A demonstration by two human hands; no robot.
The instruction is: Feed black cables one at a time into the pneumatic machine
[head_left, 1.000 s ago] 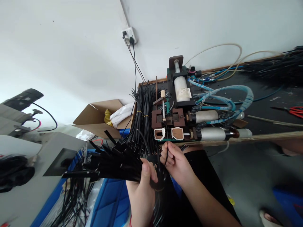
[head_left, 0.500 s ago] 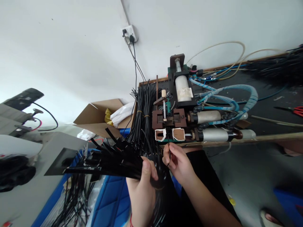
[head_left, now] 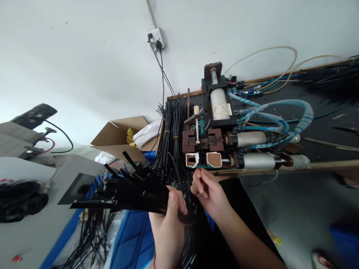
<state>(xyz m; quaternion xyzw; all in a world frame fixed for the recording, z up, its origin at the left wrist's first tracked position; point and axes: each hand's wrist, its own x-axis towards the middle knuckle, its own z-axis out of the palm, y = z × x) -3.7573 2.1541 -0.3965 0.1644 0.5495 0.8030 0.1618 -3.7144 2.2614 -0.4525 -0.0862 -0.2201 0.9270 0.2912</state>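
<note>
My left hand (head_left: 169,220) is wrapped round a thick bundle of black cables (head_left: 137,190), whose cut ends fan out to the left. To its right, my right hand (head_left: 209,190) has thumb and fingers pinched on a single thin black cable (head_left: 200,164). That cable reaches up toward the gap between two white-edged brown jaws of a pneumatic machine (head_left: 214,159). Just below the jaws, the right fingertips are close to the bench edge. How far the cable goes into the machine is hidden.
Tied bundles of black cables (head_left: 169,142) lie left of the machine. An open cardboard box (head_left: 108,136) and a blue bin (head_left: 67,231) with loose cables are further left. Blue air hoses (head_left: 304,112) curve over the bench (head_left: 322,140); more cables (head_left: 331,78) lie at far right.
The whole view has shifted slightly, so the machine appears further right. My right hand sits a little further left relative to the jaws, still pinching the cable. My left hand keeps its bundle.
</note>
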